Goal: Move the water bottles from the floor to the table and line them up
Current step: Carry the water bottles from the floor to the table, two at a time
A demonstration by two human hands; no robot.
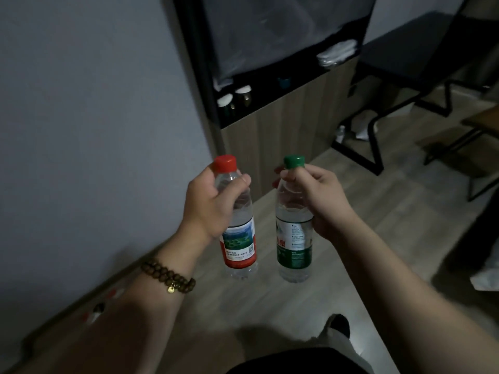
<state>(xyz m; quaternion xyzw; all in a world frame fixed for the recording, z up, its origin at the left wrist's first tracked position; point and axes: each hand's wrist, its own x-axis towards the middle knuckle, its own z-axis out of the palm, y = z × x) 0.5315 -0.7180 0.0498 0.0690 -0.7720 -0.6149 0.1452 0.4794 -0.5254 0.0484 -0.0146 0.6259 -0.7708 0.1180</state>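
A: Nearest is a beaded bracelet [168, 276] on the left wrist. What are the hands doing?

B: The left hand [213, 201] has its fingers and thumb curled round the shoulder of the red-capped bottle [240, 238]. The right hand [318, 198] pinches the green-capped bottle [294, 247] at the neck, just under the cap. Both bottles hang roughly upright, side by side but not touching, and look to be clear of the wooden floor [337, 265].

A: So the person is at the carrying step, by the look of it. How should it be done well?

B: Walk slowly and keep the two bottles apart. The neck pinch lets the green one swing, so a grip lower on its body would be steadier. Each should go down flat on its base, one beside the other.

A: And the bottles themselves?

B: Clear plastic, capped, seemingly full. One has a red-and-white label with a green landscape, the other a green label.

A: Farther off?

B: A wood-fronted cabinet [283, 125], then a dark table [405, 44] on black legs. That is probably where the bottles go, though it cannot be told for sure.
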